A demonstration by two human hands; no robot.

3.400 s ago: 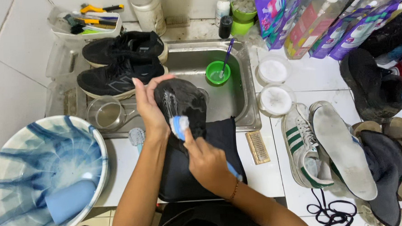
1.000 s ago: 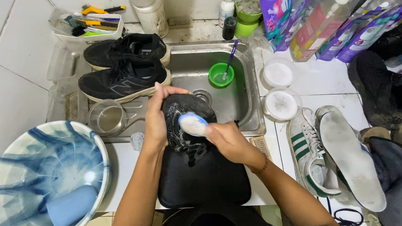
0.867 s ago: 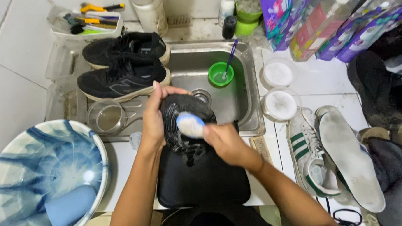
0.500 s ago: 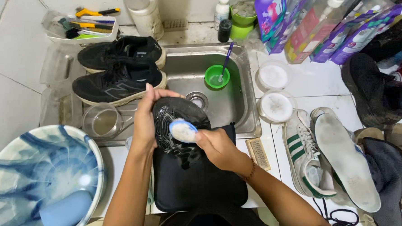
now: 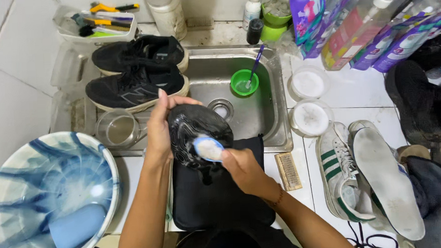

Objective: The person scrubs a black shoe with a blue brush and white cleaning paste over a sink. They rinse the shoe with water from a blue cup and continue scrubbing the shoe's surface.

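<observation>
Left hand (image 5: 160, 125) holds black shoe (image 5: 196, 132); right hand (image 5: 242, 168) presses brush (image 5: 207, 148) on it.

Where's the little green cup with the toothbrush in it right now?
In the head view the green cup sits inside the steel sink, toward its back right, just beyond the drain and behind the black shoe held in the left hand.

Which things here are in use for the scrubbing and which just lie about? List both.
In use: left hand gripping the black shoe; right hand pressing the blue-backed brush onto it; black mat below.

Lying about: black sneakers, green cup, white-and-green sneaker, blue-streaked basin.
</observation>
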